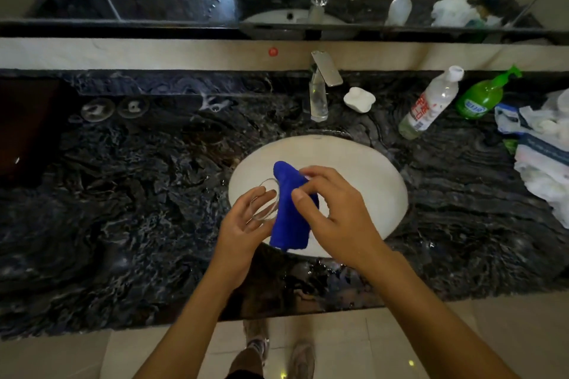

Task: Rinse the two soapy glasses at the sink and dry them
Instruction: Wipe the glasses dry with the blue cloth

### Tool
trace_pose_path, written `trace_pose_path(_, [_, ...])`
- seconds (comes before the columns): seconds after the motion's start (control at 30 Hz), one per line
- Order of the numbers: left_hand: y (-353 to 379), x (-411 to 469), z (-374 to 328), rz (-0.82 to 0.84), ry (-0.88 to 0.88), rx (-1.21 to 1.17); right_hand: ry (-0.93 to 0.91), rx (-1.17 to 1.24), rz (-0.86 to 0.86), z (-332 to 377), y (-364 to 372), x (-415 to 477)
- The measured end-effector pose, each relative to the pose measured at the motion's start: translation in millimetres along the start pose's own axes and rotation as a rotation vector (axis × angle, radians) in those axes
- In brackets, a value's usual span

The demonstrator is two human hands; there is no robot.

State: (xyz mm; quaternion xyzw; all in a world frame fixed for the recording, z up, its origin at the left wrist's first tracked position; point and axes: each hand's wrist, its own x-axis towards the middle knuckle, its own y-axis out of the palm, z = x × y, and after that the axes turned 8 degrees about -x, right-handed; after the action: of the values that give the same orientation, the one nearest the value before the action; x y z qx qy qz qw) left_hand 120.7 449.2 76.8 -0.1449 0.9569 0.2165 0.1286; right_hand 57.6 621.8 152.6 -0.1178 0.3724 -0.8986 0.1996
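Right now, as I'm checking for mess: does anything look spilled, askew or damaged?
Only water: droplets lie on the dark stone counter by the sink's front rim. The glass in the left hand, beside the right hand's blue cloth, looks intact.

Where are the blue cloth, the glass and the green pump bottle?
blue cloth (289, 218), head view, its middle.
glass (262, 209), head view, its clear wall.
green pump bottle (480, 98), head view, its body.
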Motion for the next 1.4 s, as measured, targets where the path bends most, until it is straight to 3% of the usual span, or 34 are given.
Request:
trace_pose_path(0.13, [-11,26,-24,0.107,-0.041,-0.027,0.012,0.146,0.15,12,19,27])
trace_pose_path(0.33, [-13,40,-51,0.137,-0.083,-0.065,0.016,-0.002,0.055,26,30,51])
trace_pose_path(0.43, [-18,42,-58,0.173,-0.146,-0.111,-0.025,-0.011,0.09,29,24,60])
trace_pose_path(0.53, [-21,44,-65,0.187,-0.165,-0.202,-0.181,-0.07,0.097,25,15,63])
trace_pose_path(0.67, [-17,48,-77,0.182,-0.175,-0.27,-0.485,-0.22,-0.03,14,15,56])
trace_pose_path(0.77, [-7,49,-81,0.187,-0.184,-0.25,-0.544,-0.227,-0.092,6,14,55])
trace_pose_path(0.83, [0,49,-77,0.201,-0.179,-0.225,-0.511,-0.192,-0.065,1,9,58])
trace_pose_path(1.03, [25,44,-68,0.114,-0.099,-0.224,-0.124,0.13,0.146,-4,-14,75])
trace_pose_path(1.1, [38,43,-66,0.044,-0.085,-0.254,-0.168,0.046,0.117,-8,-22,79])
trace_pose_path(1.27, [56,47,-65,-0.043,-0.1,-0.314,-0.666,-0.259,-0.092,-28,-27,75])
trace_pose_path(1.33, [61,48,-65,-0.003,-0.112,-0.276,-0.649,-0.232,-0.091,-33,-31,75])
trace_pose_path(1.4, [65,48,-64,0.037,-0.102,-0.232,-0.506,-0.119,-0.021,-32,-37,73])
